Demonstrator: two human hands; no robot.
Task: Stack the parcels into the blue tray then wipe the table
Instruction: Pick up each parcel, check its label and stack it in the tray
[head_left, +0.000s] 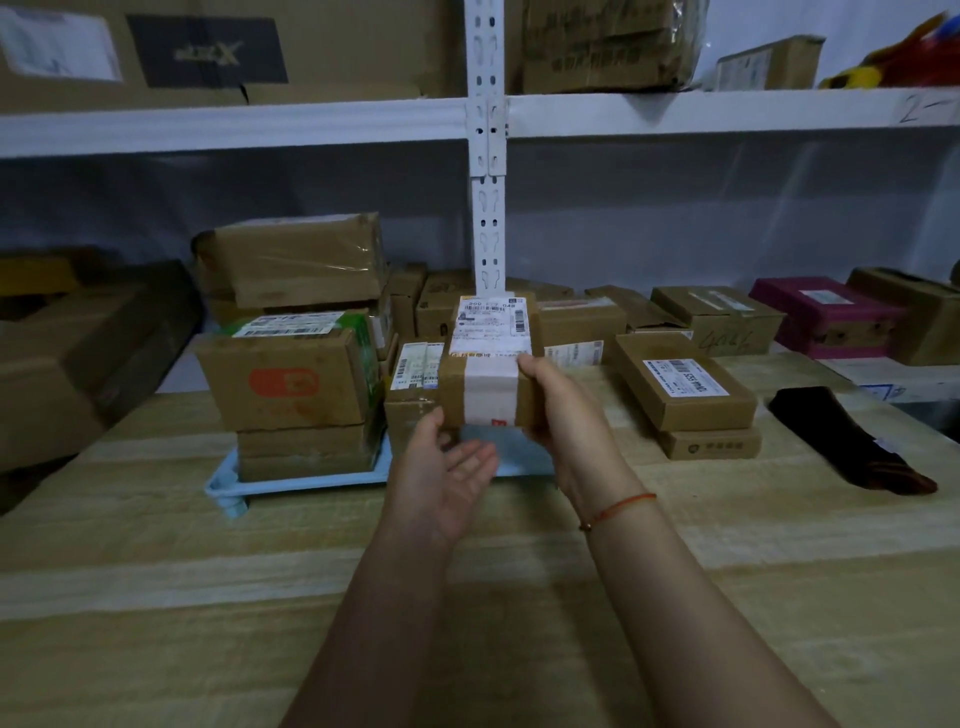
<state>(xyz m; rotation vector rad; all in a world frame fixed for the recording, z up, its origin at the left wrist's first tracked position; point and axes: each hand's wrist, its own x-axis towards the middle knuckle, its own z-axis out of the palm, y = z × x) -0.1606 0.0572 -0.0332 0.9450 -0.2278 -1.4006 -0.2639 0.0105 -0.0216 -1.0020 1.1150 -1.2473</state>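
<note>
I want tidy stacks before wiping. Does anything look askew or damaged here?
Yes. The top box on the left stack in the blue tray sits tilted and crumpled, overhanging the green-sided box below. Nothing looks spilled.

Blue tray (291, 486) mostly hidden under stacked boxes (304, 387), right end behind held parcel (491, 364). Right hand (563, 410) fingers tucked behind parcel. Cartons at 9 o'clock (62, 364) blurred, cut by edge.
</note>
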